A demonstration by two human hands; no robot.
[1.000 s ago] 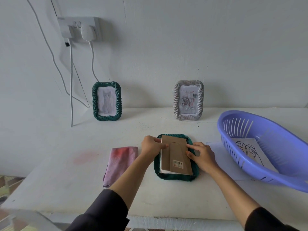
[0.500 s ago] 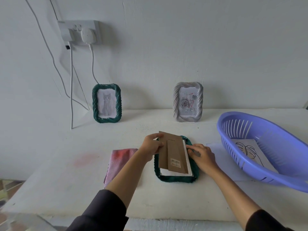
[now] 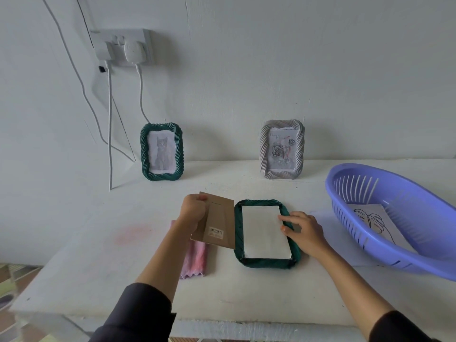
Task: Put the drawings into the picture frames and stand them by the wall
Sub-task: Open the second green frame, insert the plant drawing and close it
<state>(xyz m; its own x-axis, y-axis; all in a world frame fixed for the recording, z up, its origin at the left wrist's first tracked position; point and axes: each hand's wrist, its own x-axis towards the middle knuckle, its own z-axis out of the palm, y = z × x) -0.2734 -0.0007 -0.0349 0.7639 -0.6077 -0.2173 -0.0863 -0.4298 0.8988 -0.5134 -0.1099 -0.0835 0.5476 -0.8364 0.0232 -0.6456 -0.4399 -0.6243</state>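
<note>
Backing board (image 3: 218, 219) now lifted clear to the left, exposing the white sheet (image 3: 264, 230) in the green frame (image 3: 266, 263).
Left hand (image 3: 193, 212) grips the flat brown cardboard board by its top corner. Right hand (image 3: 306, 233) lies flat, fingers pressing the frame's twisted-rope right rim. Frame lies face down mid-bench (image 3: 98, 267). Cat frame (image 3: 161, 151) and grey frame (image 3: 281, 149) stand upright at the wall. Leaf drawing (image 3: 372, 218) sits in the slotted plastic basket (image 3: 407, 245).

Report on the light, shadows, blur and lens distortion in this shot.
Head view: soft, even light with no harsh glare; faint shadows beside the standing green frame and under the basket. Head view: wide-angle distortion bends the front edge of the table; the bottom-left corner smears, while the centre is sharp.
</note>
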